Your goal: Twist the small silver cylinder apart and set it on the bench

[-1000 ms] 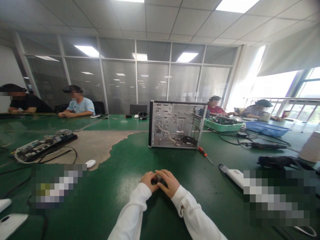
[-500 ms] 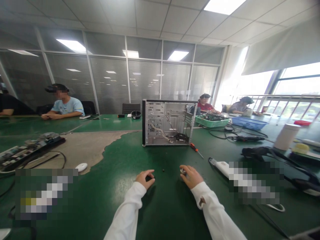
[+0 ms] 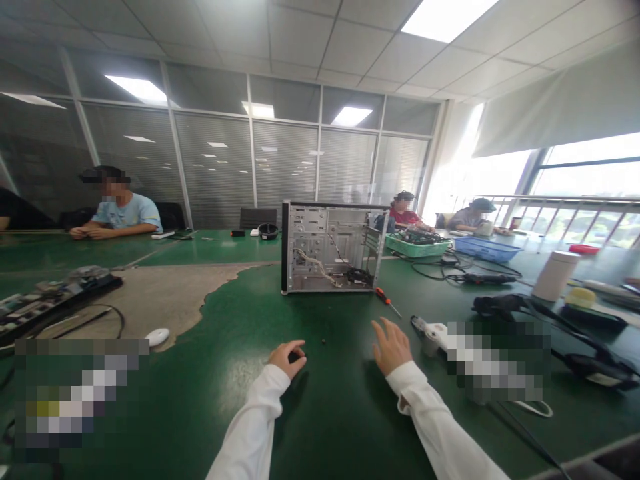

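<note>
At lower centre, the left hand [image 3: 287,358] curls its grip low over the green worktop [image 3: 340,413], hold unclear; the right hand [image 3: 393,347] spreads open and empty, below an orange-handled screwdriver [image 3: 384,299] beside a computer case [image 3: 330,247].

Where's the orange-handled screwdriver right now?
In the head view, the orange-handled screwdriver lies on the green tabletop, just off the lower right corner of the computer case and ahead of the person's right hand.
</note>
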Demonstrator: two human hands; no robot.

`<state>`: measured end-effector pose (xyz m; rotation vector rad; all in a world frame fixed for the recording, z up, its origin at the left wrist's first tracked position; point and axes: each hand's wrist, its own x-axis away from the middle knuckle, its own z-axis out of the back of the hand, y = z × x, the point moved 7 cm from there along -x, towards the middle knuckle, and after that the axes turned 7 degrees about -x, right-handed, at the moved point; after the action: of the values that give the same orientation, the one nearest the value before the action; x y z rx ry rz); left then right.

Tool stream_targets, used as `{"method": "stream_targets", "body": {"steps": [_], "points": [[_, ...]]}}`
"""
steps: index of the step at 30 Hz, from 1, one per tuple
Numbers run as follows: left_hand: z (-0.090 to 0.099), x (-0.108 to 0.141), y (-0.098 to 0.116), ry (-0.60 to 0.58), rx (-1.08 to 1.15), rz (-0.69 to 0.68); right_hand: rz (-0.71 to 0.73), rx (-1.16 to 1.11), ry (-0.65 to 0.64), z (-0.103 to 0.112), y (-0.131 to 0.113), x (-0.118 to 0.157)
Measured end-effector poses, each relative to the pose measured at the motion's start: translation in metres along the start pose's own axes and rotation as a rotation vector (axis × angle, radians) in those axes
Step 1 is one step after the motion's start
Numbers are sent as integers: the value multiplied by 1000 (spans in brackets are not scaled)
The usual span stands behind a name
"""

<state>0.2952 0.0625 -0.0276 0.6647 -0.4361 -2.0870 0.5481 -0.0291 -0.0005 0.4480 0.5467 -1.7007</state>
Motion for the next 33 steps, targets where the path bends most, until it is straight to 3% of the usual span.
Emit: {"method": "stream_targets", "body": {"steps": [3, 6, 9, 13, 17, 21, 24, 26, 29, 33], "points": [[1, 1, 1, 10, 3, -1, 223, -197, -165, -28, -68, 2], [3, 2, 4, 12, 6, 3, 338, -279, -240, -46, -108, 0], [3, 2, 5, -1, 12, 6, 390, -314, -251, -58, -123, -6], [4, 2, 4, 4, 11, 22, 421, -332, -262, -65, -121, -10], [4, 3, 5, -4, 8, 26, 341, -273, -225, -50, -83, -17], [5, 3, 7, -17, -5, 39, -23, -7, -147, -14, 14, -36], [7, 3, 9, -20, -13, 51, -285, 151, -187, 13, 85, -39], [7, 2, 9, -21, -14, 58, -374, 203, -250, 23, 117, -36], [7, 2, 8, -23, -11, 57, -384, 222, -352, 23, 137, -29], [6, 2, 7, -19, -11, 38, -370, 234, -368, 18, 141, -25]]}}
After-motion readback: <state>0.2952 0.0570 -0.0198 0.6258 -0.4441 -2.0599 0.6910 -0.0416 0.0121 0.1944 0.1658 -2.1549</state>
